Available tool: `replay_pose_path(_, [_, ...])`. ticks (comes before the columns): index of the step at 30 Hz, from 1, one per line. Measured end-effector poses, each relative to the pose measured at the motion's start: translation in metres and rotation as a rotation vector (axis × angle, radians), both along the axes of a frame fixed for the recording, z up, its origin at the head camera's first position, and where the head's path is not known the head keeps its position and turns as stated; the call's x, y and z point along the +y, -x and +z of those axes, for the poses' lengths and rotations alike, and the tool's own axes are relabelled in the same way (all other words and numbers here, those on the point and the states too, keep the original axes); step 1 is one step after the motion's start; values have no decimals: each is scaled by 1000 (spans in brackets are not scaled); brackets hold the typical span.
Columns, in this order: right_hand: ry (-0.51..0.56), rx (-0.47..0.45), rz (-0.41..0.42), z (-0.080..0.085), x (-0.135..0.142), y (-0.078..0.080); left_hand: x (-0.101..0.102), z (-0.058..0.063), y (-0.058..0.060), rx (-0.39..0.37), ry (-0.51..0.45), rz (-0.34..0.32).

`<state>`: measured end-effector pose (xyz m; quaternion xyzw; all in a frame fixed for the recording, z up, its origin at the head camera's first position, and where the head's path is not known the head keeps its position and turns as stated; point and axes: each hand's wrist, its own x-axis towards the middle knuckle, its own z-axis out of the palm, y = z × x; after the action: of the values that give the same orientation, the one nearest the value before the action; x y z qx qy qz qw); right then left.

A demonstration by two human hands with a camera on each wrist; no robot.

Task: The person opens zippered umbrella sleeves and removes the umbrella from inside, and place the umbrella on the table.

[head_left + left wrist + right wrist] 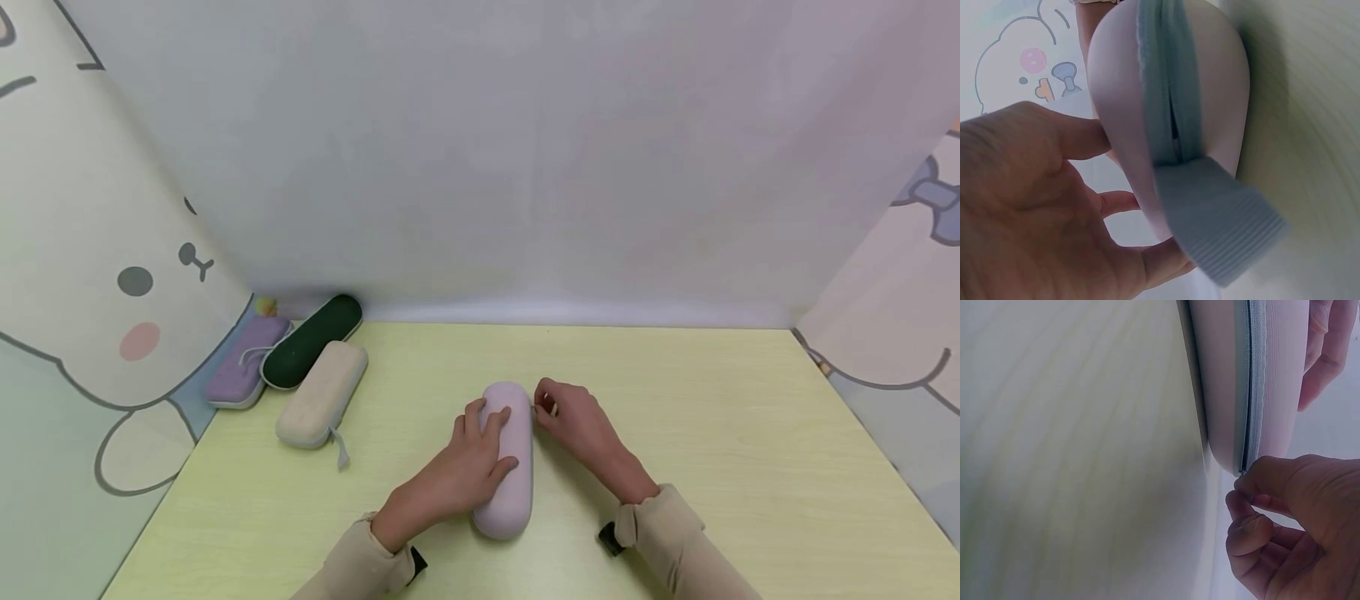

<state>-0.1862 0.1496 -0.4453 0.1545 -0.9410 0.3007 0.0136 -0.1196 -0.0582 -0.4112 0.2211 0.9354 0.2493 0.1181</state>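
Note:
A lilac hard-shell zip case [513,500] lies lengthwise before me, its zip running round the side. My left hand [472,462] rests across its top, fingers spread, thumb lying toward the right edge. In the left wrist view, a grey ribbed fabric tab [1219,222] sticks out at the zip's end, beside those fingers. My right hand [577,421] is at the case's far right side. Its thumb and index finger pinch the zip pull [1243,472], which is mostly hidden by the fingertips. Along the visible stretch, the zip [1249,394] shows a narrow dark line.
At the back left lie a purple case [247,362], a dark green case [311,342] partly on it, and a cream case [322,396] with a grey tab. The pale wooden table [712,417] meets a light curtain [525,167] behind and printed cloth at both sides.

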Motion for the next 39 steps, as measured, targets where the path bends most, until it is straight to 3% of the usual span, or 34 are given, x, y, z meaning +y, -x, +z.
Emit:
replay_pose_path(16, [-32, 9, -57, -3, -5, 7, 2, 0, -1, 18, 34, -19])
replay_pose_path(23, [-32, -19, -68, -4, -5, 7, 5, -5, -3, 17, -6, 27])
replay_pose_path(26, [-27, -4, -61, -5, -3, 6, 9, -7, -7, 67, -11, 62])
replay_pose_path(32, [0, 3, -40, -5, -1, 4, 18, -9, -14, 206, 109, 101])
replay_pose_path(39, [-33, -17, -98, -5, -2, 3, 23, -6, -17, 234, 211, 72])
